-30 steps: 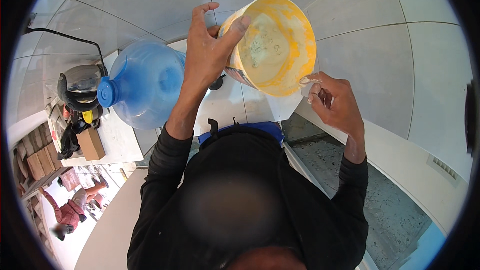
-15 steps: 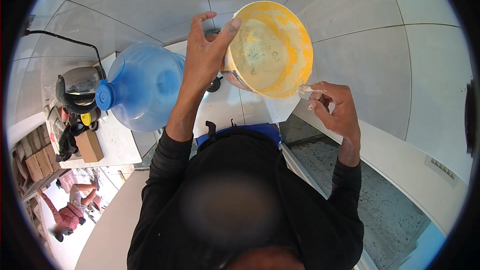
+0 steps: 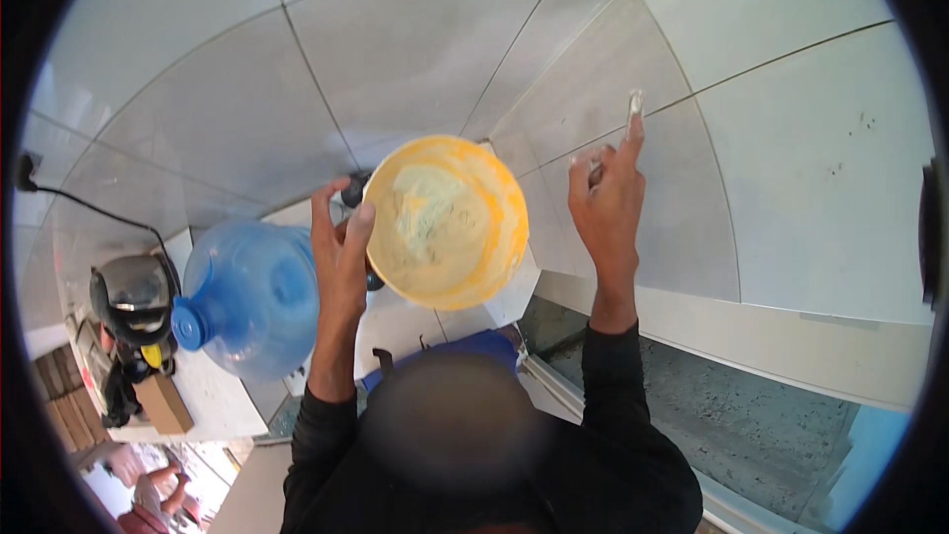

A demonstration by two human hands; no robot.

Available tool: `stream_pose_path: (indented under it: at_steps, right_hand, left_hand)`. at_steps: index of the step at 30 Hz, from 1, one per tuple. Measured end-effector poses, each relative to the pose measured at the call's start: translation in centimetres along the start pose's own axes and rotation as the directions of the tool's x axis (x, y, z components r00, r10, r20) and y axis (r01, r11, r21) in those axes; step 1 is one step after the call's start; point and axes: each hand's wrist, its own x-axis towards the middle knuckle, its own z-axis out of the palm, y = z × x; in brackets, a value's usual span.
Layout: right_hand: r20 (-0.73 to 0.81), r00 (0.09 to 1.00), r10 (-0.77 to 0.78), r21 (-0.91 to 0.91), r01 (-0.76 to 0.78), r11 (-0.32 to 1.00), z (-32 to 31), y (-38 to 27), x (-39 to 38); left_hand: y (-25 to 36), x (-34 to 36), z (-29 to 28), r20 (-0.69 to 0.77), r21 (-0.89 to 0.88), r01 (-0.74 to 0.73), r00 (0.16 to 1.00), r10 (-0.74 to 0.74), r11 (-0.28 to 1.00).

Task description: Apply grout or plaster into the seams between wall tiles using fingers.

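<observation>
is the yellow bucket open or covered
Open: the yellow bucket has no lid over its rim, and the pale paste inside shows.

one yellow bucket (image 3: 511, 222), one blue bottle (image 3: 252, 302), one box (image 3: 165, 403)

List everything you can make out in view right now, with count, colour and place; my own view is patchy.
Bucket: one, yellow, centre
Paste: one mass, pale cream, inside the bucket
Bottle: one, blue, left of the bucket
Glass jug: one, clear with black, far left
Cable: one, black, above the jug
Box: one, brown, lower left
Worktop: at least one, white, under the box
Wall tiles: several, pale grey, across the top
Other person: one, reddish clothing, lower-left edge
Left hand: one, black-sleeved, on the bucket's left rim
Right hand: one, black-sleeved, paste on index fingertip, right of the bucket
</observation>
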Motion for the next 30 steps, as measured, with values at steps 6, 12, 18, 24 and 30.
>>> stream_pose_path:
  at_steps: [6, 12, 18, 24, 30]
  right_hand:
    - [-0.168, 0.985, -0.048, -0.386, -0.021, 0.922, 3.8, 2.1, 9.1]
    - [-0.299, 0.952, -0.073, -0.474, -0.081, 0.877, 7.3, 2.9, 14.3]
    - [-0.368, 0.929, -0.036, -0.476, -0.155, 0.866, 8.6, 1.7, 15.8]
    - [-0.385, 0.923, 0.022, -0.559, -0.252, 0.79, 9.2, 2.5, 16.1]
    - [-0.35, 0.937, -0.004, -0.607, -0.223, 0.763, 9.7, 2.6, 15.9]
  left_hand:
    - [-2.5, -0.8, -1.0, 0.048, 0.086, -0.066, 0.997, 0.062, 0.994]
    - [-3.2, 0.0, -1.7, 0.084, 0.022, 0.039, 0.996, -0.04, 0.999]
    - [-4.3, 1.4, -2.1, 0.066, 0.023, 0.088, 0.994, -0.09, 0.996]
    - [-5.4, 2.5, -2.0, 0.082, 0.006, 0.116, 0.99, -0.116, 0.993]
    - [-5.2, 2.5, -2.1, 0.069, -0.012, 0.118, 0.991, -0.117, 0.993]
